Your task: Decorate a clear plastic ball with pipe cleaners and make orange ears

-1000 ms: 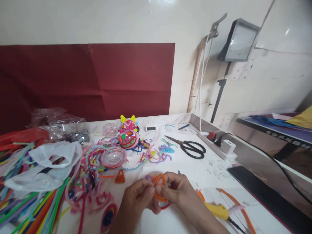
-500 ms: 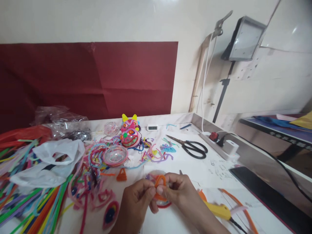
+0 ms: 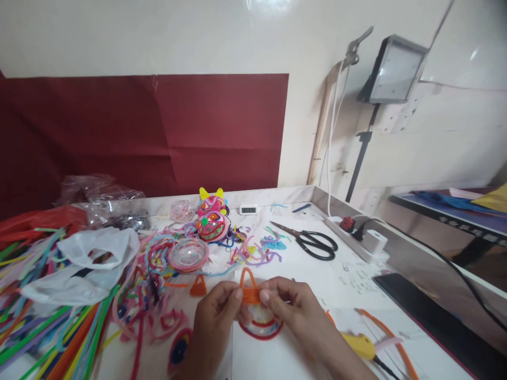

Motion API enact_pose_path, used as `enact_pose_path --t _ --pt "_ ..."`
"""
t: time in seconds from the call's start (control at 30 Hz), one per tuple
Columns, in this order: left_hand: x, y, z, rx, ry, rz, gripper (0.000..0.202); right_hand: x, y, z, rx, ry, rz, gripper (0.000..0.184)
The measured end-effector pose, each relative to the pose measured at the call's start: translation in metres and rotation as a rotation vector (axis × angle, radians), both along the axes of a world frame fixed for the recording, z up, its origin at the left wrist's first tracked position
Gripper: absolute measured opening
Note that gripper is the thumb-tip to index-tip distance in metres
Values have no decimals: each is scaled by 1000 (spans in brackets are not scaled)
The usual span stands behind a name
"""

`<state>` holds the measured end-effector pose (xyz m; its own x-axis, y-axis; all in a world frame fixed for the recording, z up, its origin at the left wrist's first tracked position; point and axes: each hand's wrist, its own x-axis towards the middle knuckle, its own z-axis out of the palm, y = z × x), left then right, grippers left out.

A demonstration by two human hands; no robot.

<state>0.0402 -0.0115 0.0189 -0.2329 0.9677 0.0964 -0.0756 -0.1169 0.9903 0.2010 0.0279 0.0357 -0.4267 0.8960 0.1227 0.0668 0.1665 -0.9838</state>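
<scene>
Both my hands meet low in the middle of the view and pinch one small orange pipe-cleaner loop (image 3: 248, 287). My left hand (image 3: 216, 322) grips its left side with thumb and forefinger. My right hand (image 3: 293, 311) grips its right side the same way. The loop's arch stands up above my fingertips. Under my hands lies a clear half-dome edged in red pipe cleaner (image 3: 262, 328) on white paper (image 3: 277, 359).
Black scissors (image 3: 312, 241) lie to the right. A yellow glue gun (image 3: 358, 345) rests at the lower right, near a dark tablet (image 3: 435, 316). Loose pipe cleaners (image 3: 47, 327), a white plastic bag (image 3: 79, 269), decorated balls (image 3: 212, 219) and a clear bowl (image 3: 188, 254) fill the left.
The orange loop has been turned and raised a little; its arch now points up above my fingers. The red-edged half-dome beneath shows more clearly.
</scene>
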Motion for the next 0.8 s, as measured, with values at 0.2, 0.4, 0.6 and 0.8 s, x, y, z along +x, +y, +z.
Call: enact_pose_path --t 0.2,0.4,0.6,0.8 --pt "3 -1 0 -32 -72 -34 30 -3 -2 -2 -57 14 -1 33" --pt "0 3 -5 -51 -88 -105 34 -6 -3 -1 -135 76 15 39" --pt "4 -1 -2 -95 -128 -69 39 -7 -2 -4 -157 89 -19 38" --pt "3 -5 -6 -80 172 -73 48 -7 -2 -5 -152 76 -5 40"
